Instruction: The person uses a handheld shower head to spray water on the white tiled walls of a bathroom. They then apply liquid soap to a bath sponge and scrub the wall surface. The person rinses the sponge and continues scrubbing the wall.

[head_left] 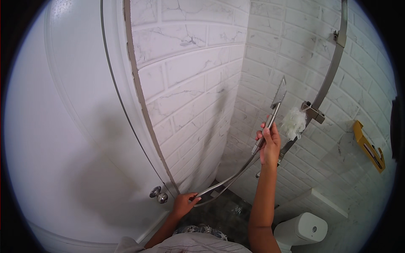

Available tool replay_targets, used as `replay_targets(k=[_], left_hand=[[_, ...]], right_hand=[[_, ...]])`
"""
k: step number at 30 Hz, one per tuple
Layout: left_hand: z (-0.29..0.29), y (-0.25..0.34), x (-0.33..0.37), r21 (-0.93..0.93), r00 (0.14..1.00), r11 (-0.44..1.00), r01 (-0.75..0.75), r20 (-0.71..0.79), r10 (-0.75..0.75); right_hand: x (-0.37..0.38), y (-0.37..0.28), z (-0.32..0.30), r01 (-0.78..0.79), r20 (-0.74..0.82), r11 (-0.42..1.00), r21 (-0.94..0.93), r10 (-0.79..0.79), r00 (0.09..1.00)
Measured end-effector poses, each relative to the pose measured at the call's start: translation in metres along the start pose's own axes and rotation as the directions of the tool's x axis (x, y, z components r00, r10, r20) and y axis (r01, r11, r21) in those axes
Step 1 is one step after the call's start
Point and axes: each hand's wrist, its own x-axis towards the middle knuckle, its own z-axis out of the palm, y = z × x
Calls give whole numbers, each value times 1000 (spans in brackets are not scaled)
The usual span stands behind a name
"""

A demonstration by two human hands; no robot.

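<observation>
My right hand [270, 143] is wrapped round the handle of a silver hand shower [277, 95], held upright with its flat square head raised in front of the tiled corner. From the handle's lower end a metal shower hose [230, 178] curves down and to the left. Low on the left, my left hand [185, 204] grips that hose between thumb and fingers. Just right of the shower handle, a pale mesh bath sponge [293, 123] hangs by the bracket [313, 112] on the metal shower rail [332, 69].
A white door [80, 126] with a round knob [158, 195] stands close on the left. Marble-look tiled walls [190, 80] meet ahead. On the right wall is a yellow holder [369, 146]; below it stands a white toilet [310, 227]. Dark floor [228, 211] shows beneath.
</observation>
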Motion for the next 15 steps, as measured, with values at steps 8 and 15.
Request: replay_targets(k=[8,15], left_hand=[[-5,-27,-10,-17,994,999,44,-95,-45],[-6,-27,-19,14,990,998,61,-129,-59]], right_hand=[[-23,38,7,-155,76,987,-47,158,984],[-56,85,-32,-274,-10,924,-268,281,960]])
